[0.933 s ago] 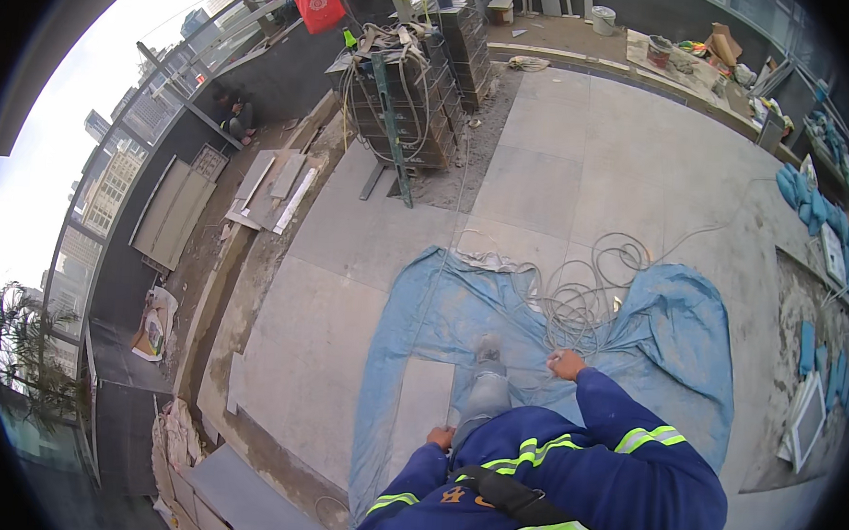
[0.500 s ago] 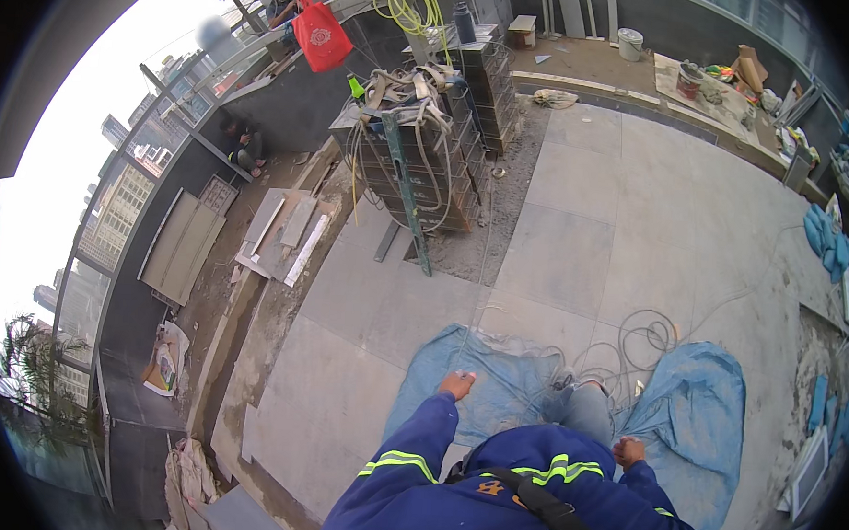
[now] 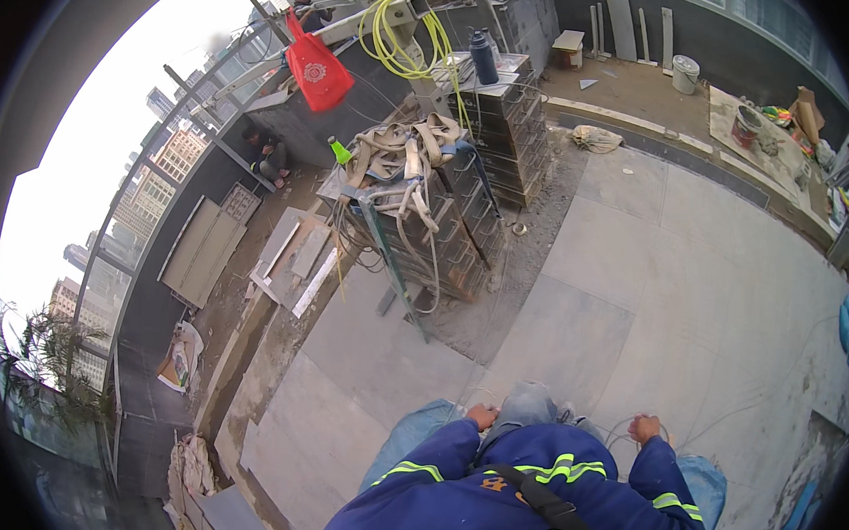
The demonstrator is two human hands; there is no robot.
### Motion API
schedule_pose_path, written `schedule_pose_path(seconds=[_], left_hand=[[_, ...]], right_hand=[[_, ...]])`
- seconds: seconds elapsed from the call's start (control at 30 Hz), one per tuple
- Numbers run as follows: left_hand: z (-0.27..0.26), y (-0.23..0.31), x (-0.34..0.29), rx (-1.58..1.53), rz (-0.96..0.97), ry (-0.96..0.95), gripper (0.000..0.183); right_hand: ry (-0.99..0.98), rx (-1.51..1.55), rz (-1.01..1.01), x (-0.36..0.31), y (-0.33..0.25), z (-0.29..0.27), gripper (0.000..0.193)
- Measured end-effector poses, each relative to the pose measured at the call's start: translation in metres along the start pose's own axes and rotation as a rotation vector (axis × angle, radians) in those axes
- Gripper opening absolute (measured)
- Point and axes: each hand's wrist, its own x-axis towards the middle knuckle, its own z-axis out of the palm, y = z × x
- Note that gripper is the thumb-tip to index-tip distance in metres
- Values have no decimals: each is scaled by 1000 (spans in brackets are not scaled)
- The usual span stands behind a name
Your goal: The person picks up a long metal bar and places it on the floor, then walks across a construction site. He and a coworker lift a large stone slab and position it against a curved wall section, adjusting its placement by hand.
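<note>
My left hand (image 3: 481, 416) is low over the paving beside my bent knee, its fingers curled in. Whether anything lies inside them is hidden. To the right my right hand (image 3: 643, 428) is closed with the knuckles up, and its grip is hidden too. Loops of thin grey cable (image 3: 617, 434) lie on the slabs beside it; I cannot tell if the hand touches them. Blue sheeting (image 3: 406, 441) shows under my left sleeve, and another blue piece (image 3: 705, 483) sticks out past my right sleeve. Large grey paving slabs (image 3: 575, 321) stretch out in front.
Ahead stands a dark metal-framed stack (image 3: 454, 257) topped with beige lifting straps (image 3: 406, 158). A green level-like bar (image 3: 386, 263) leans on it. A red bag (image 3: 318, 70) and a yellow hose (image 3: 398, 43) hang behind. People (image 3: 267, 156) are at the far left; a white bucket (image 3: 685, 74) stands far right.
My view has moved forward and tilted up, so the stack sits nearer and lower. My left hand has drawn in toward my knee; my right hand has come forward. More of the blue sheeting is now covered.
</note>
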Motion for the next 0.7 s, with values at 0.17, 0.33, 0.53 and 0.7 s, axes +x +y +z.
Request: schedule_pose_path(seconds=[0.17, 0.33, 0.53, 0.7], left_hand=[[-64, 137, 95, -568, -72, 78, 54], [-108, 221, 222, -149, 32, 3, 59], [-217, 338, 357, -107, -104, -42, 55], [-360, 531, 435, -504, 173, 88, 57]], right_hand=[[98, -158, -312, 53, -278, 49, 20], [120, -274, -442, 95, -465, 88, 28], [246, -121, -194, 169, -519, 58, 23], [179, 179, 4, 198, -467, 46, 11]])
